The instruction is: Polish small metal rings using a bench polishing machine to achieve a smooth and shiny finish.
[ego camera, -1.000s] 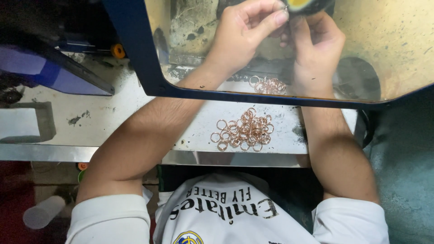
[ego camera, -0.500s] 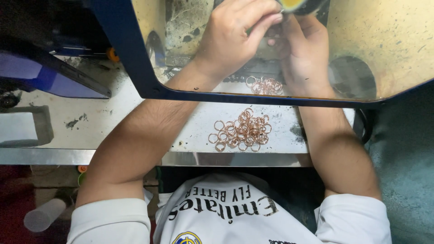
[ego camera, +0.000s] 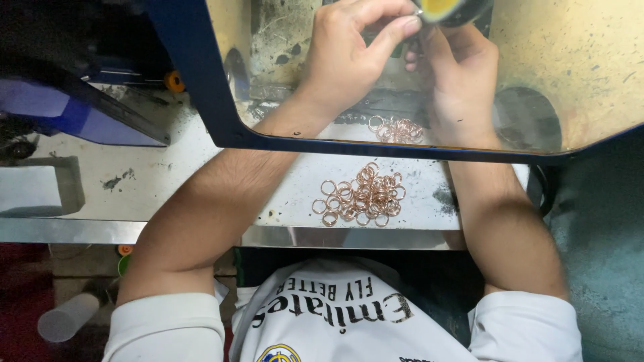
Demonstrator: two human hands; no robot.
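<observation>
Both hands [ego camera: 402, 60] have edged higher behind the blue-framed shield [ego camera: 201, 100], above copper rings [ego camera: 362, 196].

your left hand [ego camera: 349, 60] and right hand [ego camera: 456, 80] meet behind the shield [ego camera: 201, 100]; a pile of rings [ego camera: 362, 198] lies on the bench [ego camera: 168, 181] before it.

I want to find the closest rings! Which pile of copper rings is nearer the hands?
The smaller pile, seen through the clear shield, just below the right hand. The bigger pile lies outside the shield, nearer the person's body.
</observation>
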